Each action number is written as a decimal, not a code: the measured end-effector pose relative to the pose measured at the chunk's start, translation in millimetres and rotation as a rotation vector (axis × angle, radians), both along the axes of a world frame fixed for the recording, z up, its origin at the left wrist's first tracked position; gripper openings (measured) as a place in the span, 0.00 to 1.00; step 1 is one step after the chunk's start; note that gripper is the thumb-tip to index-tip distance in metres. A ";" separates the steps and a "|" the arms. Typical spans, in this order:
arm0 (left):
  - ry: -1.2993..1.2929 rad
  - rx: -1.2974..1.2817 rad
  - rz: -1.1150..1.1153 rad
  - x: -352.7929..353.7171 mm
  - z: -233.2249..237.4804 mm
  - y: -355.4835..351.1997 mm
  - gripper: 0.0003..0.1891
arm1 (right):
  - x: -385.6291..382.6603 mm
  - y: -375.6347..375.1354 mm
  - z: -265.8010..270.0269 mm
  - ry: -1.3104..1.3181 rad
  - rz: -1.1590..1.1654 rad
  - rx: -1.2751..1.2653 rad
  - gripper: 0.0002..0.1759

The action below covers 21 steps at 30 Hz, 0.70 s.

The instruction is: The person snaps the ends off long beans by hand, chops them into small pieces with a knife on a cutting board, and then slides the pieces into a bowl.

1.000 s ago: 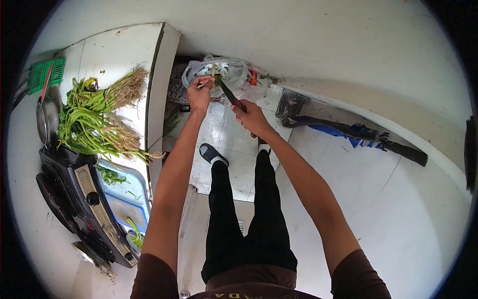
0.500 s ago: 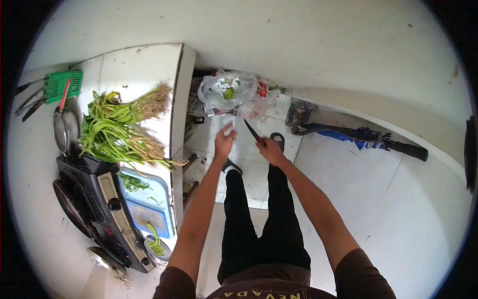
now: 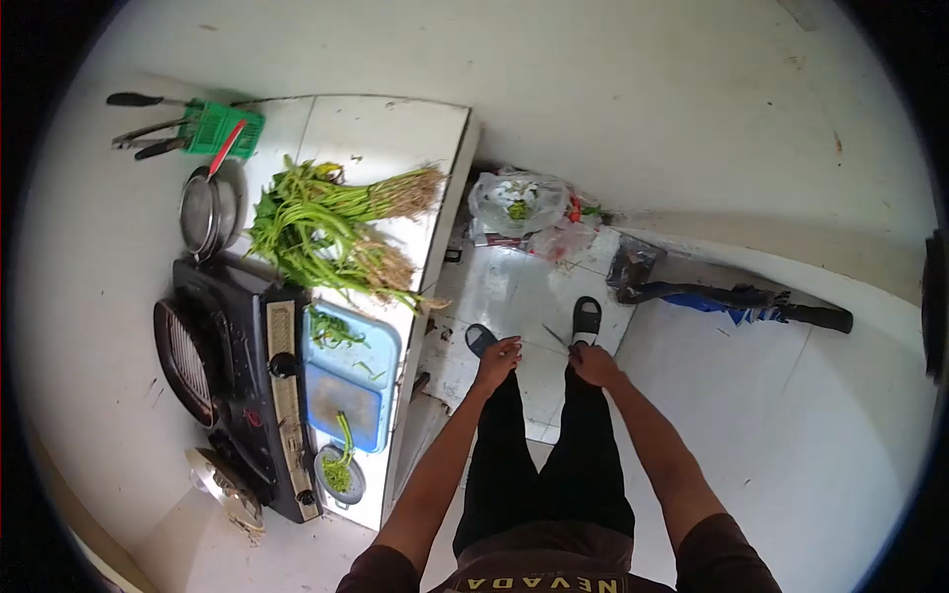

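Note:
My right hand [image 3: 595,366] is closed around the handle of a knife [image 3: 556,335], its thin blade pointing up and left over the floor tiles. To the left of it, my left hand [image 3: 499,366] holds nothing, with its fingers loosely apart in front of my leg. Both hands hang low, near my sandals. Leafy green stalks with roots [image 3: 341,222] lie on the white counter at the left. Below them sits a blue tray [image 3: 393,346] with some cut leaves and a blue board [image 3: 346,405]. A small bowl [image 3: 358,487] holds chopped greens and a few stems.
A black gas stove [image 3: 242,376] stands on the counter's left part. Beyond it are strainers [image 3: 201,212] and a green basket [image 3: 222,128] with utensils. A plastic bag of scraps [image 3: 489,208] rests on the floor by the wall. An umbrella [image 3: 732,301] lies along the right wall.
Both hands have dropped closer to my legs, the knife staying in my right hand. My view has turned, so the counter and stove appear further right.

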<state>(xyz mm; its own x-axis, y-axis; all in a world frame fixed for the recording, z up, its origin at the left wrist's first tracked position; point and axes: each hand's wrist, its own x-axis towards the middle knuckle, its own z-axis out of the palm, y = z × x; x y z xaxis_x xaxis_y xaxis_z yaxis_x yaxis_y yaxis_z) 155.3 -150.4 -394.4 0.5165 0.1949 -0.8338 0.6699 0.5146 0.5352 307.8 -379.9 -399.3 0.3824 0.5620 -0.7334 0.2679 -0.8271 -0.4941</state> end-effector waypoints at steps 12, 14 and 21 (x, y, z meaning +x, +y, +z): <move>-0.048 0.008 0.074 -37.1 16.1 7.1 0.14 | 3.5 21.3 11.1 -0.163 -0.045 0.049 0.19; -0.028 0.034 0.000 -51.0 18.2 7.1 0.14 | -7.3 24.8 17.4 -0.159 -0.025 0.055 0.19; -0.075 0.107 -0.011 -92.2 56.2 11.9 0.14 | -59.8 44.9 52.8 -0.114 0.088 0.137 0.20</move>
